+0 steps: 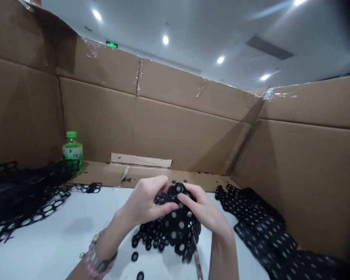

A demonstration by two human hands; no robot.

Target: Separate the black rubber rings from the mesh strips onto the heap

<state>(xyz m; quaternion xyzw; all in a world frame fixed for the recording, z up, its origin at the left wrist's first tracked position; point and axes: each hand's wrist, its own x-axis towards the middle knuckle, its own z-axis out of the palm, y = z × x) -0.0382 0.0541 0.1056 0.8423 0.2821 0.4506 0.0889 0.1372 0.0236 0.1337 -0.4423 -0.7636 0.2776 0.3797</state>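
Between my hands is a black sheet (174,225) patterned with round grey dots, its lower edge ragged. My left hand (148,200) curls around its left side, with the thumb across the front and some fingertips hidden behind. At the upper right edge, my right hand (202,208) pinches the sheet between thumb and index finger. Small black rings with grey centres gather under the sheet, and one loose disc (134,256) lies on the white table. Partly behind the sheet's lower right corner is a slim pen-like tool (198,264).
Black netting with round holes (26,198) is heaped at left, against a green-capped bottle (72,151). More dotted black sheets (259,221) lie at right. Cardboard walls (175,128) enclose the white table (105,233). A cardboard strip (141,160) lies at the back.
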